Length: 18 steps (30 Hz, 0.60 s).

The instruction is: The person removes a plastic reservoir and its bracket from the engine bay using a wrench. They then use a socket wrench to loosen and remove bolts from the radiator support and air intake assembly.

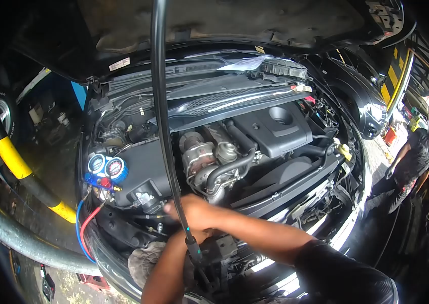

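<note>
My right hand (192, 212), blurred, reaches in from the right over the front of a car's engine bay, behind the black hood prop rod (162, 101). Its fingers are smeared and whatever they touch is unclear. Just below it, my left hand (197, 235) is mostly hidden by the right hand and the rod. Both are near the black airbox (146, 169) and a small metal fitting (160, 228). A gauge set (107, 168) with blue and red hoses rests at the left of the bay. The engine cover (275, 129) lies farther right.
The raised hood (214, 25) hangs overhead. A grey cloth (146, 261) lies on the front edge. Yellow-and-black bars (12, 158) stand left, beside a grey pipe (37, 248). Another person (412, 157) is at the right, near a second dark car (359, 96). Paper (243, 64) rests by the windscreen.
</note>
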### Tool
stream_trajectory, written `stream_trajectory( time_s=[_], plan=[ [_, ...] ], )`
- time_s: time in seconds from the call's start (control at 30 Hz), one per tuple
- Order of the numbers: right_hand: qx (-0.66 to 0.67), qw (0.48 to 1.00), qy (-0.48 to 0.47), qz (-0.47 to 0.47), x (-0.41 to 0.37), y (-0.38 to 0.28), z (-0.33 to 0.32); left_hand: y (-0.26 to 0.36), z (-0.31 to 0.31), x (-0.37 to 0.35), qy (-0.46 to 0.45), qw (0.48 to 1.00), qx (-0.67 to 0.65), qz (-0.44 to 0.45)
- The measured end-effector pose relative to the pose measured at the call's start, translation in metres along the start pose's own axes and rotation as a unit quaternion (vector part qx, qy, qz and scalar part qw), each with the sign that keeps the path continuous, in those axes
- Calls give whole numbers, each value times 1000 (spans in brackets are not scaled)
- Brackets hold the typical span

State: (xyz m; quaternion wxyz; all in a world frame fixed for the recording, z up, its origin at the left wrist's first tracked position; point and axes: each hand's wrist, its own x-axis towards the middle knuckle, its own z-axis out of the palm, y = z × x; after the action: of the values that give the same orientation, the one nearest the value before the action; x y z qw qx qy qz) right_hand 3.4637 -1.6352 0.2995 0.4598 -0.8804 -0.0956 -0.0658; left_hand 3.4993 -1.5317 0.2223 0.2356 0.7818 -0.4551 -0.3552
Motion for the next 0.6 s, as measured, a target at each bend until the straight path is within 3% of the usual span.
stream_trajectory(
  time_s=[0.03,0.1,0.2,0.23,0.3,0.37,0.4,0.43,0.47,0.5,0.57,0.6],
  plan=[
    [-92,993,41,-63,7,3,26,-10,5,2,5,1000,-19,15],
    [-42,995,-27,85,10,-35,24,-35,16,9,15,997,-53,46],
    [33,999,-9,-17,-24,-10,-38,1,-6,-4,9,998,-40,44],
    [222,966,19,135,-44,-9,-63,-36,14,15,1,985,-173,-1],
    [370,916,104,115,-65,24,-86,17,-17,-5,-36,996,-65,-51],
    [352,912,151,144,-70,28,-72,10,-13,-2,-22,995,-94,-33],
    [304,906,233,179,-58,0,-54,6,-9,-1,-19,994,-106,-26],
    [224,931,250,141,-47,3,-30,0,-6,2,-19,993,-115,-10],
    [158,942,296,-20,-34,-6,1,-8,-2,6,-19,992,-124,21],
    [83,979,183,-44,-29,-13,20,-16,-1,9,-18,990,-134,48],
    [-49,983,43,-172,-39,-13,30,-26,2,11,-25,985,-147,88],
    [-12,986,84,-145,-46,-9,15,-27,2,14,-39,985,-144,90]
  ],
)
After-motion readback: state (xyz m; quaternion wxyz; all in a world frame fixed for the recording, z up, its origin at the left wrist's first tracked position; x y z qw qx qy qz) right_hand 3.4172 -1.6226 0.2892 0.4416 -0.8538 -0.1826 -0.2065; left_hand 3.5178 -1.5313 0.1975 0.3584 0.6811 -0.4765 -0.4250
